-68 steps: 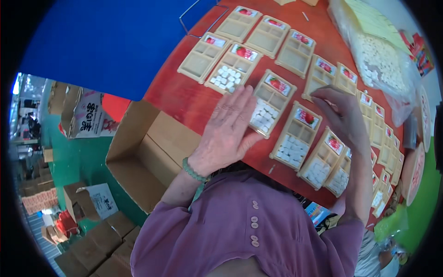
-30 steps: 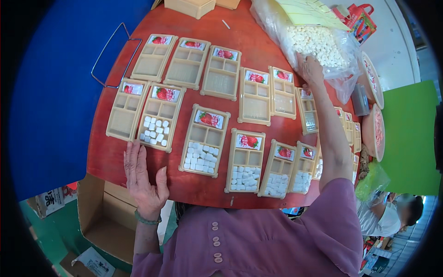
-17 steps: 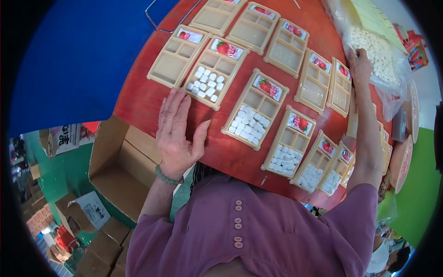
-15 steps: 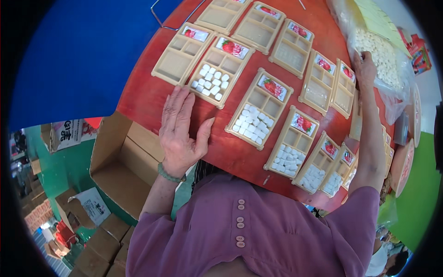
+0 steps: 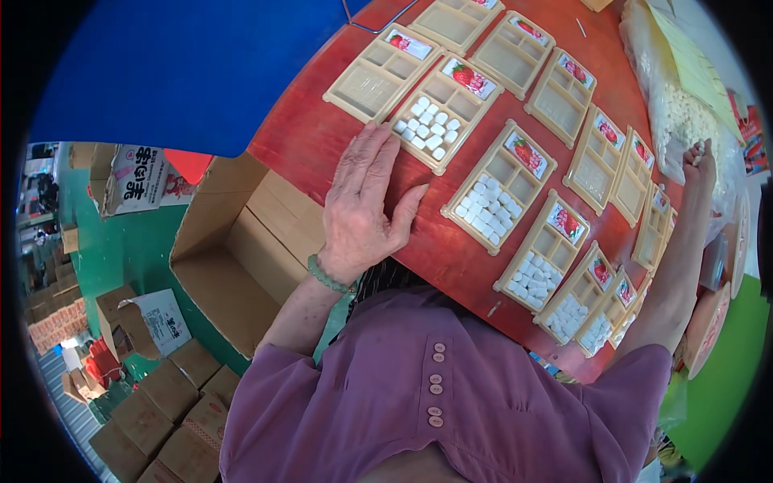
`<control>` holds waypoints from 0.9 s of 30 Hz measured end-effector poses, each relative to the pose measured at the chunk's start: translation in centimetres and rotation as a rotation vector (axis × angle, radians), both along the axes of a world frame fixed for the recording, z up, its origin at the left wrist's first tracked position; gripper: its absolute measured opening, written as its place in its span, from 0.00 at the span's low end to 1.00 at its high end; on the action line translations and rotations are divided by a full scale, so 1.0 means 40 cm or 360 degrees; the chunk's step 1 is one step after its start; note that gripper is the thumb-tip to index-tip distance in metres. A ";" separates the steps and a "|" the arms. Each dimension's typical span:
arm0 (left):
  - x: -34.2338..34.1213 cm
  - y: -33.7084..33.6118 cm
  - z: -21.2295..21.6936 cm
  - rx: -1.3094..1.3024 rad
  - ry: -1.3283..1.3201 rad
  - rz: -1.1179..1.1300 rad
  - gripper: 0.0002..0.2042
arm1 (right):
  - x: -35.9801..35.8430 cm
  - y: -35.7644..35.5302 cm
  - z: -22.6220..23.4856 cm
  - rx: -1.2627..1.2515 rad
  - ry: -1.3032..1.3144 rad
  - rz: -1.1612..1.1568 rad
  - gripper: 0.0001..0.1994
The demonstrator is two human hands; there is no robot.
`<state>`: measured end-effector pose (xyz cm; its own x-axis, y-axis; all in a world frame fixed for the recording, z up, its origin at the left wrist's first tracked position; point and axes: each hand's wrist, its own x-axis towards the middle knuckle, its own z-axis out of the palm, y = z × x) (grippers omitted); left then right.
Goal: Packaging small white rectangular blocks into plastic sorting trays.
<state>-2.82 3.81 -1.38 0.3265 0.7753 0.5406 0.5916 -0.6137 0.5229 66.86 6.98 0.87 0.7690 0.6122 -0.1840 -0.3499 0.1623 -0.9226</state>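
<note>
While left hand (image 5: pixel 360 216) lies flat, grip open, near red table (image 5: pixel 322 137) edge, right hand (image 5: pixel 697 154) closed at clear bag (image 5: pixel 684 113), hold unclear

I can't see what my right hand (image 5: pixel 699 154) grips at the clear plastic bag (image 5: pixel 680 105); its fingers are too small. The far trays (image 5: pixel 483 2) are cut off.

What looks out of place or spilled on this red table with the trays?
Nothing stands out. The beige compartment trays lie in rows, white pieces inside them, none loose on the red table; the left hand rests flat.
</note>
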 end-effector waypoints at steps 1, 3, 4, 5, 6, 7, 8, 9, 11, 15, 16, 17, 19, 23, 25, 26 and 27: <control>-0.003 -0.003 0.000 0.0004 -0.0006 0.0006 0.27 | -0.039 0.014 0.013 0.0002 0.0005 0.0018 0.13; -0.016 -0.017 0.003 -0.0009 0.0000 0.0078 0.28 | -0.261 0.079 0.063 0.0108 0.0099 0.0506 0.12; -0.017 -0.017 0.002 -0.0042 0.0022 0.0087 0.29 | -0.389 0.075 0.096 0.0063 0.0076 0.0616 0.13; -0.014 -0.013 0.005 -0.0071 0.0037 0.0076 0.29 | -0.521 0.059 0.130 0.0018 0.0046 0.0705 0.14; -0.010 -0.008 0.009 -0.0069 0.0028 0.0059 0.29 | -0.640 0.053 0.148 -0.0085 -0.0042 0.0701 0.13; -0.013 -0.010 0.010 -0.0127 0.0049 0.0077 0.31 | -0.755 0.075 0.136 -0.0185 -0.0103 0.0748 0.13; -0.014 -0.006 0.012 -0.0185 0.0040 0.0052 0.32 | -0.845 0.072 0.134 -0.0203 -0.0248 0.0876 0.14; -0.012 -0.003 0.013 -0.0185 0.0030 0.0037 0.32 | -0.917 0.066 0.128 -0.0220 -0.0394 0.0998 0.15; -0.013 0.001 0.015 -0.0249 -0.0113 0.0026 0.35 | -1.035 0.066 0.114 -0.0329 -0.0610 0.1405 0.16; 0.012 0.005 0.024 -0.0258 -0.0138 0.0044 0.38 | -1.237 0.079 0.092 -0.0396 -0.1010 0.1635 0.15; 0.025 0.005 0.028 -0.0271 -0.0200 0.0055 0.39 | -1.258 0.084 0.078 -0.0395 -0.1014 0.1644 0.15; 0.035 0.005 0.030 -0.0283 -0.0262 0.0065 0.40 | -1.275 0.089 0.060 -0.0372 -0.1093 0.1648 0.15; 0.043 0.011 0.017 -0.0229 -0.0254 0.0076 0.41 | -1.303 0.095 0.036 -0.0348 -0.1172 0.1676 0.16; 0.048 0.023 0.019 -0.0166 -0.0123 0.0128 0.42 | -1.330 0.099 0.030 -0.0166 -0.1128 0.1479 0.17; 0.047 0.027 0.018 -0.0183 -0.0097 0.0132 0.42 | -1.343 0.098 0.039 -0.0234 -0.0980 0.1425 0.18; 0.048 0.027 0.016 -0.0196 -0.0099 0.0140 0.42 | -1.345 0.098 0.038 -0.0242 -0.0978 0.1435 0.18; 0.048 0.026 0.012 -0.0211 -0.0099 0.0149 0.42 | -1.348 0.097 0.035 -0.0206 -0.0961 0.1408 0.18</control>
